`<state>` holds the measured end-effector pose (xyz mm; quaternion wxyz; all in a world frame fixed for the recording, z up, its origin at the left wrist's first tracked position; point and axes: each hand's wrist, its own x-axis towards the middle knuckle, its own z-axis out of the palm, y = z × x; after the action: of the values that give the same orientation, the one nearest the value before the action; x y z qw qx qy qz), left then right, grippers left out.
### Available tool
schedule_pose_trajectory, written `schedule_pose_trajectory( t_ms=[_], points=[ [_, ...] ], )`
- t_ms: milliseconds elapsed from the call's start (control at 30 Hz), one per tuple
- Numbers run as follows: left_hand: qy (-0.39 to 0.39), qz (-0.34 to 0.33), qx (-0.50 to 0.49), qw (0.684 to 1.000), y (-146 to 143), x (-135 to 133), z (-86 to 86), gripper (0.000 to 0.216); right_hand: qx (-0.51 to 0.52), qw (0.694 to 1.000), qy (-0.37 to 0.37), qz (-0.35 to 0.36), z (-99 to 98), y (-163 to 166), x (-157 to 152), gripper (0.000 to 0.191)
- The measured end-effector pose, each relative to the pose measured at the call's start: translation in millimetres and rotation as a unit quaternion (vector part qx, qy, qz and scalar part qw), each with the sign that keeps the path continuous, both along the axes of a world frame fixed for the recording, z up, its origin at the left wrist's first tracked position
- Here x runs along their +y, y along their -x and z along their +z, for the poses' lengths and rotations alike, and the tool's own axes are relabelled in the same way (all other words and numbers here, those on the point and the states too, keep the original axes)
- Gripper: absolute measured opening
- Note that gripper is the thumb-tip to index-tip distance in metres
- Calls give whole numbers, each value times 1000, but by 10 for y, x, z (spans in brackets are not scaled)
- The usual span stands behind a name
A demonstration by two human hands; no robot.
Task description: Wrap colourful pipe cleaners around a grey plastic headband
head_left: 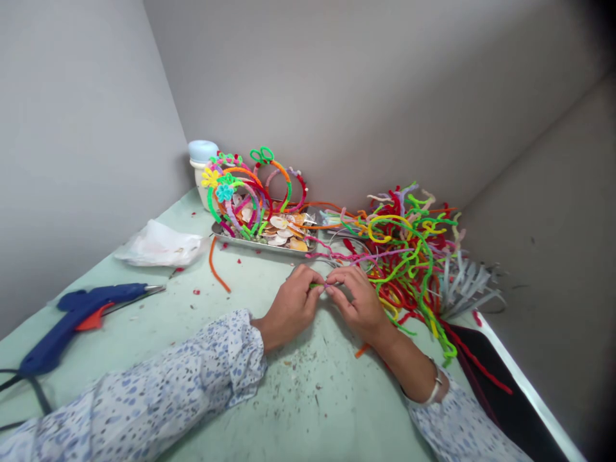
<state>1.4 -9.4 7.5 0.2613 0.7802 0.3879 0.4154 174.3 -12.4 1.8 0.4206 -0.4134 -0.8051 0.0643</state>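
My left hand (291, 305) and my right hand (360, 303) meet over the middle of the table, fingertips almost touching. Both are closed in a pinch on a thin pipe cleaner (316, 285), of which a short green stretch and a purplish bit show between the fingers. The rest of it is hidden by the hands. Just beyond them lie thin grey hoops (353, 247) and a pink twisted pipe cleaner (327, 255). A big tangled heap of coloured pipe cleaners (409, 250) spreads right beside my right hand.
A metal tray (260, 244) holds shells, with several decorated headbands (240, 186) standing in it. Behind is a jar with a blue lid (203, 151). A plastic bag (161, 244) and a blue glue gun (91, 308) with its cord lie left. A black object (505, 378) sits at the right edge.
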Motion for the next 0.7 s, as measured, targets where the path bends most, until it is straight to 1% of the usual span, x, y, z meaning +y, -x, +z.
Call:
schedule_pose_trajectory(
  t_ms=[200,467,700],
  points=[
    [1,0,10,1000,-1,5,-2,10,-9,1000,15,-1,-16,-5,2,3],
    [3,1,14,1000,1,7,1,10,-12,1000,29,-4,-18,1,3,6],
    [0,0,12,1000,-1,8,-21,11,-10,999,33,6,-35,-1,-3,4]
  ],
)
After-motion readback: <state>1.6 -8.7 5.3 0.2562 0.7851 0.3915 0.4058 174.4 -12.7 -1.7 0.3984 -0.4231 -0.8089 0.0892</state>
